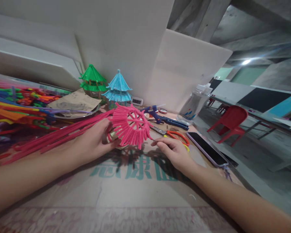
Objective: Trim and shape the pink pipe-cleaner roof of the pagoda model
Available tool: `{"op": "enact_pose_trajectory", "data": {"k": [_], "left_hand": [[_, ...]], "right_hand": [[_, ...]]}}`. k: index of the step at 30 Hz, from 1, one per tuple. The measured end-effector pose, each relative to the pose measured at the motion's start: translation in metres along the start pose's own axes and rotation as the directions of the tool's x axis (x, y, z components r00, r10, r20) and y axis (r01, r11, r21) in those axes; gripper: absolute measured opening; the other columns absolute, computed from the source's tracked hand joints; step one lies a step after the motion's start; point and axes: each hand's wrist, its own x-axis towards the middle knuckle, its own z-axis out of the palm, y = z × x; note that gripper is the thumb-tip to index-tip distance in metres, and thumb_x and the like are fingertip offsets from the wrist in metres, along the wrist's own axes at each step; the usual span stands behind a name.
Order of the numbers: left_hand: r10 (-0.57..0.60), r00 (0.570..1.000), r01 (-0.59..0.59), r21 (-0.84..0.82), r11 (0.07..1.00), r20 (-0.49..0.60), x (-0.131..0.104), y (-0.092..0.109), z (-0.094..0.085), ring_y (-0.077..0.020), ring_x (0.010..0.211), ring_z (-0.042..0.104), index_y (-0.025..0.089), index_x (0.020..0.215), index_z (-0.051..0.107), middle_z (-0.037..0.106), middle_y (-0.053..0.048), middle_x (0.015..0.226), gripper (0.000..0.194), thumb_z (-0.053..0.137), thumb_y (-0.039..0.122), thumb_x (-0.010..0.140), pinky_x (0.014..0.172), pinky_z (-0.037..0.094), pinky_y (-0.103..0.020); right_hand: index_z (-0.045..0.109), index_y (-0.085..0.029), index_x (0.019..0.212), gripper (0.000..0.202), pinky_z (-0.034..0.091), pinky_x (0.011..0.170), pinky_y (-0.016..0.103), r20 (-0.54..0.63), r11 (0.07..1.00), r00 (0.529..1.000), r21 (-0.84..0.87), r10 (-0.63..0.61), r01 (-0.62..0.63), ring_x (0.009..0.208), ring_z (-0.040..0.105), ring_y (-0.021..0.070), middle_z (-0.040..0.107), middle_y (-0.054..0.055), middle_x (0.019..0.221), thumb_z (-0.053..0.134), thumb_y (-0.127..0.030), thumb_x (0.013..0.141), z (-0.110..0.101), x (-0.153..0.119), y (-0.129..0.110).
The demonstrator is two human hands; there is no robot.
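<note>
Far to the left of the pink ring lies a heap of coloured pipe cleaners (19, 110), and nearer to it a bundle of pink pipe cleaners (68, 132) runs slantwise towards its left edge. Behind and to its left, a sheet of paper (75, 103) lies on a plate, with a green tower (93, 76) standing beyond.

The left hand (97, 137) is the nearer of the two: it grasps the pink ring at its left edge, thumb above and fingers below, most of them out of sight. A blue tower (118, 84) stands just behind the ring, to the left.

The pink ring (137, 135) itself is between the hands, held up above the table (126, 200) and tilted so that its open, spoked middle shows. Being nearly round, it has no clear long axis; its strips spread outward all about, and one at the lower right points to the right hand (177, 150). That hand is at the strip's tip, finger and thumb close together, but I cannot tell whether they pinch it.

Behind the ring sits a small clock (137, 101); to its right are a glue gun (155, 115) and scissors (166, 133), then a clear bottle (192, 103) farther back and a phone (206, 147) well to the right.
</note>
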Motion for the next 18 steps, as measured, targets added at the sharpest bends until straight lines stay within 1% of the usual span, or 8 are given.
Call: {"op": "enact_pose_trajectory", "data": {"k": [7,11,15,18], "left_hand": [[0.021,1.000,-0.021,0.019,1.000,0.003,0.0014,0.0020,0.0000,-0.0293,0.090,0.065,0.022,0.097,0.054,0.065,-0.007,0.098,0.029,0.061,0.050,0.091,0.075,0.050,-0.044],[0.027,0.999,-0.027,0.009,1.000,0.019,0.0013,-0.0002,0.0005,-0.0282,0.092,0.066,0.022,0.100,0.055,0.066,-0.007,0.099,0.028,0.061,0.049,0.093,0.079,0.051,-0.043],[0.019,1.000,-0.019,0.009,1.000,0.019,0.0023,0.0016,-0.0003,-0.0276,0.090,0.066,0.023,0.097,0.054,0.066,-0.006,0.098,0.027,0.061,0.048,0.092,0.076,0.051,-0.041],[0.020,1.000,-0.020,0.020,1.000,0.012,0.0032,0.0055,-0.0015,-0.0272,0.088,0.065,0.023,0.095,0.054,0.065,-0.006,0.095,0.026,0.061,0.048,0.091,0.074,0.049,-0.041]], "right_hand": [[0.081,-0.019,0.089,0.031,0.061,0.080,0.032,0.012,1.000,1.000,0.012,-0.001,0.001,0.088,0.080,0.0249,0.085,0.009,0.092,0.058,-0.038,0.095,0.0012,-0.0002,0.0008],[0.081,-0.019,0.089,0.031,0.061,0.080,0.032,0.017,1.000,1.000,0.013,0.007,-0.007,0.088,0.080,0.0254,0.085,0.009,0.093,0.058,-0.038,0.095,0.0014,-0.0004,0.0009],[0.081,-0.018,0.090,0.032,0.061,0.078,0.032,0.017,1.000,1.000,0.003,0.009,-0.009,0.087,0.080,0.0260,0.085,0.009,0.092,0.058,-0.040,0.095,0.0011,-0.0003,0.0003],[0.081,-0.018,0.091,0.033,0.060,0.080,0.033,0.015,1.000,1.000,-0.010,0.011,-0.011,0.090,0.080,0.0263,0.085,0.010,0.094,0.058,-0.041,0.095,0.0008,0.0000,0.0001]]}}
